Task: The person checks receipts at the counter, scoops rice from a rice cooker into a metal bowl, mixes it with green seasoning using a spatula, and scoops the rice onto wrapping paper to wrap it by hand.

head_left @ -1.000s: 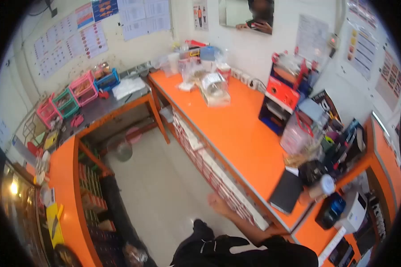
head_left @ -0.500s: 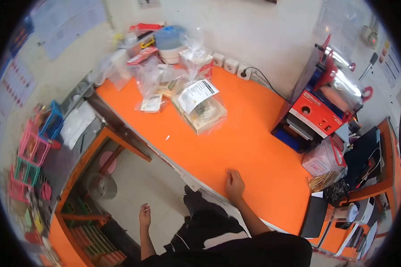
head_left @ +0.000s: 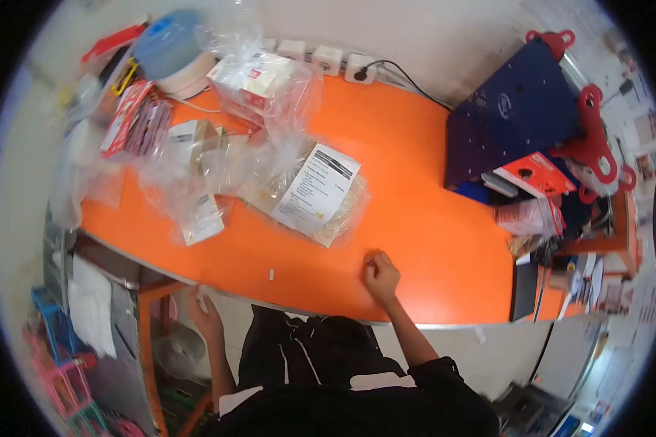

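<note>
My right hand (head_left: 381, 278) is loosely curled over the front part of the orange table, and nothing shows in its fingers. By the table's front edge, my left hand (head_left: 207, 315) hangs with its fingers apart, not visibly holding anything. Beyond both hands lies a clear plastic bag with a box inside and a printed paper slip (head_left: 317, 188) on top. To its left is another clear bag with a smaller printed slip (head_left: 202, 220). A tiny white scrap (head_left: 272, 274) lies on the table between my hands.
A boxy dark blue machine (head_left: 510, 116) with red handles stands at the back right. Behind the bags are a bagged white-and-red box (head_left: 259, 80) and a blue-lidded container (head_left: 169, 51). White sockets (head_left: 326, 60) line the wall. Colourful plastic baskets (head_left: 58, 349) sit at lower left.
My view has turned and come nearer the table, so the bags look larger. My left hand has come up to the table's front edge; my right hand stays curled over the table.
</note>
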